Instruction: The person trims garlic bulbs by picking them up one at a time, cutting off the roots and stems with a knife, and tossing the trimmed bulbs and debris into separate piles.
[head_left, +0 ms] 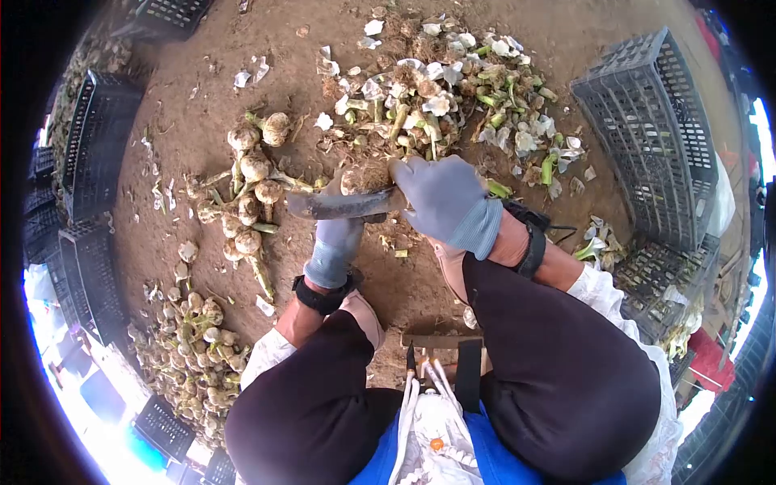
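My right hand (449,198), in a grey-blue glove, is closed around the handle end of a knife (339,206). Its broad, dirt-stained blade points left, level with the ground. Just above the blade sits a garlic bulb (365,175) with its brown, root-covered side facing up. My left hand (339,230), gloved too, holds the bulb from below; the blade hides part of its fingers. Left of my hands lies a small group of whole garlic bulbs (254,167) with stems. Beyond them is a heap of cut stems, roots and papery skins (432,89).
A black plastic crate (647,137) stands at the right, with another crate (659,283) nearer me. More dark crates (97,145) line the left side. A large garlic pile (190,356) lies at lower left on the bare soil (186,89). My knees flank the workspace.
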Demonstrator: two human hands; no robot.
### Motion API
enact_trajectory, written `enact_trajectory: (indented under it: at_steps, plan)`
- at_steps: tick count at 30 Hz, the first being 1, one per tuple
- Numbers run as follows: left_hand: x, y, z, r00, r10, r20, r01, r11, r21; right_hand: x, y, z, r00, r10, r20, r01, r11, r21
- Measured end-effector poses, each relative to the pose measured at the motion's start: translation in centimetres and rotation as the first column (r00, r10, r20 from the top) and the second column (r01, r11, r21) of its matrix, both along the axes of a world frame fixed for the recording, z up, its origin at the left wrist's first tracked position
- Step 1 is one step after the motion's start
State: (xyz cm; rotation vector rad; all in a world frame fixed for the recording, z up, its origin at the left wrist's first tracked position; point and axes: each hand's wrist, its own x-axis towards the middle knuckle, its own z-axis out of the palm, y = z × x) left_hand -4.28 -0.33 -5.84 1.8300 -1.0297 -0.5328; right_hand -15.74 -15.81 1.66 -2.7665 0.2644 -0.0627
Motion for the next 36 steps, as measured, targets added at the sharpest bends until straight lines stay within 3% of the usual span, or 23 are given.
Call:
enact_trajectory:
  at_steps: [1, 3, 6, 10, 11, 12, 14, 16, 17, 19, 21, 22, 24, 25, 26, 27, 28, 29, 30, 32, 33, 34, 36]
  plan:
    - [0.0, 0.5, -0.3, 1.000, -0.005, 0.003, 0.005, 1.000, 0.008, -0.2, 0.0, -0.3, 1.000, -0.005, 0.003, 0.005, 1.000, 0.008]
    - [-0.4, -0.3, 2.8, 0.904, -0.128, -0.408, 0.119, 0.992, -0.047, -0.7, -0.6, -1.0, 0.999, 0.042, -0.004, -0.042, 0.998, 0.053]
    - [-1.2, -1.0, 3.7, 0.813, -0.087, -0.575, 0.055, 0.996, -0.073, -1.0, -0.8, -2.7, 0.994, 0.046, 0.096, -0.049, 0.999, 0.022]
    - [-1.1, -0.6, 3.7, 0.913, -0.050, -0.404, 0.086, 0.994, 0.072, -1.9, -2.1, -5.7, 0.975, 0.021, 0.221, -0.032, 0.998, 0.046]
    - [-1.6, -0.6, 3.7, 0.712, 0.027, -0.701, -0.044, 0.999, -0.006, -2.4, -3.7, -7.4, 0.916, 0.024, 0.400, -0.020, 1.000, -0.015]
    - [-1.7, -0.5, 5.2, 0.853, -0.060, -0.518, 0.019, 0.996, -0.084, -4.4, -7.2, -9.8, 0.975, -0.067, 0.210, 0.087, 0.992, -0.086]
    - [-1.1, -0.3, 6.8, 0.855, -0.027, -0.517, -0.049, 0.990, -0.132, -6.8, -9.8, -10.9, 0.985, -0.169, 0.018, 0.170, 0.969, -0.179]
    - [-0.6, -1.1, 4.9, 0.916, 0.061, -0.398, -0.066, 0.998, 0.001, -8.5, -10.0, -7.7, 0.850, -0.489, -0.198, 0.514, 0.852, 0.100]
    - [-0.9, -1.5, 3.5, 0.976, -0.017, -0.217, 0.011, 1.000, -0.029, -6.5, -7.4, -2.4, 0.872, -0.385, -0.302, 0.488, 0.717, 0.498]
    - [-1.1, -2.8, 3.1, 0.948, -0.196, 0.252, 0.155, 0.972, 0.176, -4.2, -3.7, -5.0, 0.977, -0.139, 0.160, -0.027, 0.665, 0.747]
    - [-0.9, -3.5, 4.5, 0.675, -0.378, 0.634, 0.182, 0.918, 0.353, -2.2, -0.9, -5.6, 0.983, -0.161, -0.091, 0.165, 0.541, 0.825]
    - [-0.1, -3.5, 4.5, 0.669, -0.372, 0.643, 0.173, 0.920, 0.353, -2.0, -0.9, -5.4, 0.985, -0.157, -0.079, 0.152, 0.544, 0.825]
    - [1.6, -3.2, 4.4, 0.781, 0.152, 0.606, -0.007, 0.972, -0.236, -1.8, -0.8, -5.2, 0.906, -0.279, -0.317, 0.290, -0.137, 0.947]
    - [0.5, -2.5, 4.5, 0.838, 0.410, 0.360, -0.321, 0.904, -0.283, -1.7, -0.5, -5.1, 0.906, -0.279, -0.320, 0.291, -0.141, 0.946]
    - [0.1, -2.7, 4.1, 0.839, 0.411, 0.357, -0.323, 0.904, -0.281, -1.3, -0.3, -4.5, 0.919, -0.289, -0.267, 0.258, -0.069, 0.964]
    - [-0.4, -2.9, 3.5, 0.887, 0.309, -0.344, -0.360, 0.928, -0.095, -1.1, 0.2, -3.8, 0.931, -0.292, -0.219, 0.230, 0.001, 0.973]
    - [-0.7, -2.8, 2.7, 0.443, 0.172, -0.880, -0.262, 0.963, 0.057, -0.9, 0.5, -3.5, 0.941, -0.293, -0.167, 0.196, 0.074, 0.978]
    - [-1.8, -1.6, 0.1, 0.898, 0.034, -0.439, -0.134, 0.971, -0.199, -1.3, 0.8, -5.5, 0.899, -0.279, -0.337, 0.394, 0.179, 0.901]
    - [-1.6, -1.8, 0.5, 0.894, 0.032, -0.447, -0.134, 0.971, -0.200, -1.6, 0.6, -5.9, 0.896, -0.281, -0.345, 0.402, 0.181, 0.898]
    - [-0.3, -2.1, 1.6, 0.639, 0.078, -0.765, -0.237, 0.966, -0.100, -2.2, -0.6, -6.3, 0.901, -0.381, -0.209, 0.384, 0.472, 0.794]
    - [0.0, -2.0, 1.7, 0.666, 0.173, -0.725, -0.267, 0.964, -0.015, -2.7, -1.8, -5.6, 0.918, -0.380, -0.115, 0.351, 0.641, 0.683]
    - [0.2, -1.6, 1.5, 0.660, 0.177, -0.730, -0.271, 0.963, -0.012, -2.8, -2.1, -5.4, 0.919, -0.375, -0.123, 0.353, 0.641, 0.682]
    - [0.5, -1.4, 1.1, 0.994, 0.096, -0.058, -0.083, 0.978, 0.192, -1.8, -2.8, -1.0, 0.982, -0.143, -0.123, 0.184, 0.868, 0.461]
